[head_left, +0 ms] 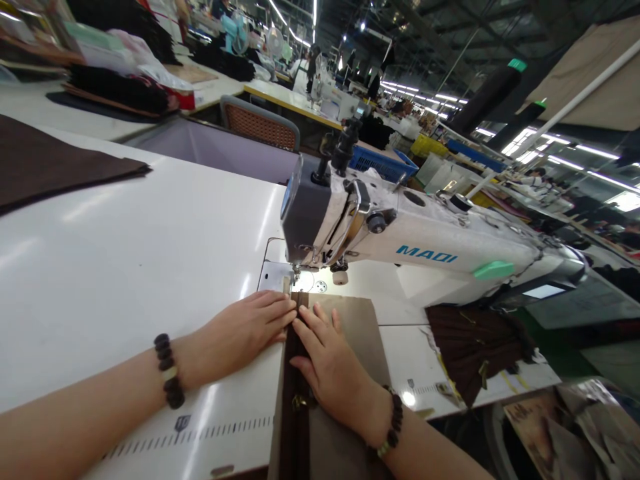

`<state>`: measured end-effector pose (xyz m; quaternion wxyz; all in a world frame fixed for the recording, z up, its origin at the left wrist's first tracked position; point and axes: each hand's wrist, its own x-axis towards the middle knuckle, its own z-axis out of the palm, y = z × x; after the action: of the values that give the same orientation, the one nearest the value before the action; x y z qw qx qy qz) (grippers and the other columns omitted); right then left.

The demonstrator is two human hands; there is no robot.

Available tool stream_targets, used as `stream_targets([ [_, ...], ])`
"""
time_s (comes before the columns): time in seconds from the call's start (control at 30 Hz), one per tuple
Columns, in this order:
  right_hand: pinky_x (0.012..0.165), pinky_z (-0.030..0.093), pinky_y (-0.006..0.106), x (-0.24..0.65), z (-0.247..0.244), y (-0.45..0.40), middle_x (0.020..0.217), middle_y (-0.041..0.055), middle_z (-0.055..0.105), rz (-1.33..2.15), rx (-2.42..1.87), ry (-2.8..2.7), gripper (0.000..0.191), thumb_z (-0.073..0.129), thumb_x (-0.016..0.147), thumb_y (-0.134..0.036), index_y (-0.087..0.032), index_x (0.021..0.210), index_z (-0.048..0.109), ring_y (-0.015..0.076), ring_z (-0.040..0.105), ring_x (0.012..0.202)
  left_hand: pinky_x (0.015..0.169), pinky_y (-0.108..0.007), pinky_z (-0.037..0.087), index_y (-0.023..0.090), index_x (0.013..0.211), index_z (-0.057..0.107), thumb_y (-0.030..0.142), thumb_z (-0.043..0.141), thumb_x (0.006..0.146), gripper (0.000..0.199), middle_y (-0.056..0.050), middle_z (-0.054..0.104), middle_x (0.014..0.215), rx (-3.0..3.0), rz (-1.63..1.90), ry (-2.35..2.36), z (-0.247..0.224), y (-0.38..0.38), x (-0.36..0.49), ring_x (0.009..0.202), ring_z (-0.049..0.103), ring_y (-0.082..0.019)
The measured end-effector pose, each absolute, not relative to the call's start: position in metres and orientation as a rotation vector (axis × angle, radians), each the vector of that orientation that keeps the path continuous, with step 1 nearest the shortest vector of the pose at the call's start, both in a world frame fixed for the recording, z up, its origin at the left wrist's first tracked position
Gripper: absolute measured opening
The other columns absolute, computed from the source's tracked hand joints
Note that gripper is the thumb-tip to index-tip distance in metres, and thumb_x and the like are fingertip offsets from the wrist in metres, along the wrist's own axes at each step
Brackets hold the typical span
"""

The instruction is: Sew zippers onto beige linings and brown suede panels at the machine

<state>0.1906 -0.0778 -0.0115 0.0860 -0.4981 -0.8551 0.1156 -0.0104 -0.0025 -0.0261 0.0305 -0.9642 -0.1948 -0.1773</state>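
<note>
A strip of brown fabric point(345, 427) with a dark zipper point(295, 427) along its left side runs from the bottom edge up to the presser foot of a white sewing machine point(390, 233). My left hand point(250, 330) rests flat at the strip's left edge, just below the foot, its fingers extended and close together. On top of the fabric, right of the zipper, lies my right hand point(330, 367) with its fingers spread. A brass-coloured zipper pull point(300, 401) shows beside my right wrist. The fabric under both palms is hidden.
Dark brown cloth point(55, 163) lies on the white tabletop point(125, 267) at the left. Gathered brown pieces point(475, 340) lie right of the machine. Behind stand a chair point(260, 123) and a blue crate point(383, 161). Folded cloth point(575, 427) sits at the lower right.
</note>
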Motion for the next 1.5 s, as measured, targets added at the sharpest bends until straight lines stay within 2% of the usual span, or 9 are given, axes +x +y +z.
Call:
stream_targets([
  [0.23,0.108,0.028,0.065,0.194,-0.014,-0.071,0.147,0.0142,0.037,0.29,-1.459,-2.541,0.05,0.048,0.093,-0.025,-0.01,0.141,0.042,0.0363,0.029,0.139,0.1,-0.038,0.039,0.012,0.116,0.06,0.034,0.029,0.102,0.04,-0.007,0.064,0.119,-2.913,-0.597,-0.626,-0.025,0.001,-0.008,0.112,0.054,-0.022],
  [0.47,0.111,0.026,0.062,0.197,-0.009,-0.051,0.148,0.0142,0.035,0.389,-1.488,-2.537,0.051,0.049,0.093,-0.025,-0.011,0.141,0.041,0.033,0.026,0.14,0.101,-0.041,0.038,0.01,0.12,0.056,0.035,0.05,0.096,0.035,-0.009,0.062,0.122,-2.92,-0.534,-0.74,-0.023,0.01,-0.006,0.115,0.05,-0.027],
  [0.63,0.112,0.024,0.061,0.197,-0.006,-0.04,0.148,0.0142,0.036,0.414,-1.496,-2.524,0.049,0.049,0.094,-0.027,-0.011,0.14,0.043,0.0322,0.029,0.139,0.104,-0.041,0.037,0.014,0.123,0.054,0.037,0.05,0.095,0.036,-0.009,0.06,0.123,-2.936,-0.535,-0.793,-0.025,0.015,-0.006,0.12,0.048,-0.026],
  [0.93,0.113,0.023,0.059,0.196,-0.002,-0.036,0.147,0.0131,0.038,0.43,-1.491,-2.514,0.05,0.052,0.093,-0.026,-0.012,0.139,0.042,0.03,0.028,0.14,0.096,-0.042,0.045,0.011,0.116,0.057,0.032,0.055,0.092,0.032,-0.012,0.061,0.114,-2.92,-0.513,-0.773,-0.018,0.017,-0.006,0.11,0.053,-0.027],
  [1.07,0.113,0.022,0.059,0.196,0.001,-0.037,0.149,0.0132,0.034,0.491,-1.552,-2.49,0.051,0.052,0.093,-0.027,-0.013,0.141,0.04,0.0285,0.025,0.142,0.09,-0.039,0.049,0.015,0.106,0.062,0.027,0.049,0.094,0.021,-0.009,0.065,0.104,-3.007,-0.467,-0.71,-0.009,-0.015,-0.009,0.097,0.059,-0.024],
  [1.2,0.114,0.019,0.06,0.199,-0.001,-0.037,0.15,0.0127,0.033,0.505,-1.536,-2.474,0.049,0.05,0.094,-0.028,-0.014,0.141,0.041,0.0276,0.022,0.143,0.098,-0.034,0.044,0.02,0.109,0.064,0.018,0.046,0.094,0.024,-0.007,0.065,0.109,-3.157,-0.596,-0.563,-0.002,-0.072,-0.009,0.101,0.059,-0.02],
  [1.3,0.114,0.018,0.059,0.2,-0.003,-0.037,0.15,0.0121,0.034,0.495,-1.52,-2.461,0.048,0.05,0.094,-0.027,-0.015,0.14,0.042,0.0275,0.023,0.142,0.103,-0.035,0.04,0.018,0.111,0.064,0.013,0.041,0.094,0.029,-0.006,0.065,0.112,-3.164,-0.682,-0.498,-0.002,-0.103,-0.006,0.104,0.057,-0.02],
  [1.5,0.115,0.019,0.057,0.199,-0.002,-0.038,0.149,0.0112,0.036,0.476,-1.512,-2.45,0.048,0.051,0.094,-0.028,-0.013,0.139,0.043,0.0274,0.025,0.142,0.1,-0.032,0.043,0.017,0.106,0.066,0.016,0.042,0.096,0.026,-0.006,0.067,0.104,-3.115,-0.755,-0.551,-0.011,-0.118,0.0,0.096,0.058,-0.019],
])
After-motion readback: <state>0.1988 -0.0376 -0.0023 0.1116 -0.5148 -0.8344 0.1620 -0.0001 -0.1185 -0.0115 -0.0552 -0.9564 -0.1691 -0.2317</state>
